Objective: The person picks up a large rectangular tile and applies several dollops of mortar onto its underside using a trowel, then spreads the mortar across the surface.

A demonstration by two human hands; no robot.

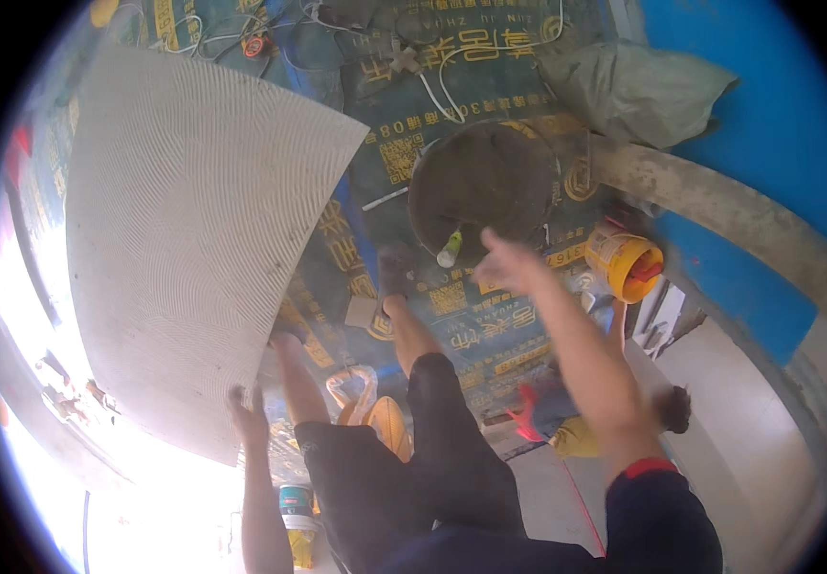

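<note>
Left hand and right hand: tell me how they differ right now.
The left hand touches the lower edge of the large grey combed tile; the right hand holds nothing. The left hand sits low beside the knee; the right hand reaches forward, fingers spread, toward the round mortar bucket. Both are bare.

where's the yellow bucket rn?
Head view, right of centre: the yellow bucket lies on the printed floor covering, just right of the right hand and below-right of the round mortar tub.

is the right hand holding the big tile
No, the right hand is raised free with spread fingers, while the left hand touches the combed tile.
</note>
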